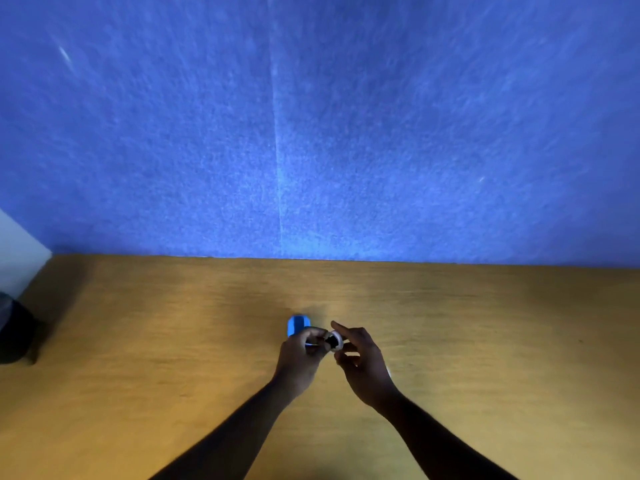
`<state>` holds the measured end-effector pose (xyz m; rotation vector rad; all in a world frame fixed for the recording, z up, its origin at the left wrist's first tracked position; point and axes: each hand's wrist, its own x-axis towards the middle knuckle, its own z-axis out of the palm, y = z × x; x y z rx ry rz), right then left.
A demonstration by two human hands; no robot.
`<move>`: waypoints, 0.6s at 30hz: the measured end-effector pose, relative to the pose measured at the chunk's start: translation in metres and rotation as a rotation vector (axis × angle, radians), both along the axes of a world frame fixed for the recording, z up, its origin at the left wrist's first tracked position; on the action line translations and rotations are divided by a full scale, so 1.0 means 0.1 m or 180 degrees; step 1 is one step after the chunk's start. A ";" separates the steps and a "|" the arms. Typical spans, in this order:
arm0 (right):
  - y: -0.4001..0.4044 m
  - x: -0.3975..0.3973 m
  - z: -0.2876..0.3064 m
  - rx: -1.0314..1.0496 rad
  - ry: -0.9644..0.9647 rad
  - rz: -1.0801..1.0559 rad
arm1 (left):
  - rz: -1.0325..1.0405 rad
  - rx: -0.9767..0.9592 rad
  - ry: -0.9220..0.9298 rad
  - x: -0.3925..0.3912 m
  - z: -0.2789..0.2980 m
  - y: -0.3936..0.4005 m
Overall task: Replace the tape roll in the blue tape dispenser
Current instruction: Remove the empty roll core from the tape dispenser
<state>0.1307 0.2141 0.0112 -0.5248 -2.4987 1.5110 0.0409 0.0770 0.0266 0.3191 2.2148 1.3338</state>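
Observation:
A small blue tape dispenser (pixel 297 324) shows just beyond my left hand (pixel 301 358), which is closed around its near end above the wooden table (pixel 173 341). A pale tape roll (pixel 334 340) with a dark core sits between my two hands. My right hand (pixel 363 363) pinches the roll with thumb and fingers, its index finger stretched out over it. The left fingertips touch the roll's left side. The frame is blurred, so I cannot tell whether the roll sits in the dispenser or apart from it.
A blue felt partition (pixel 311 116) rises along the table's far edge. A dark rounded object (pixel 14 336) stands at the left edge of the table, beside a white wall (pixel 17 244).

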 end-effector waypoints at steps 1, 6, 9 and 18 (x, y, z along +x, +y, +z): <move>0.01 0.02 0.00 -0.0003 0.0006 -0.0021 | 0.0053 -0.0016 0.0000 0.02 0.01 0.03; 0.07 0.09 0.03 -0.0200 -0.0153 -0.0129 | 0.0211 0.0125 -0.0070 0.10 -0.01 0.11; 0.13 0.10 0.04 -0.0225 -0.0296 -0.0137 | 0.0255 0.0215 -0.0140 0.15 0.00 0.15; 0.23 0.18 0.08 -0.0431 -0.0343 -0.0561 | 0.0480 0.0494 -0.0370 0.24 0.05 0.28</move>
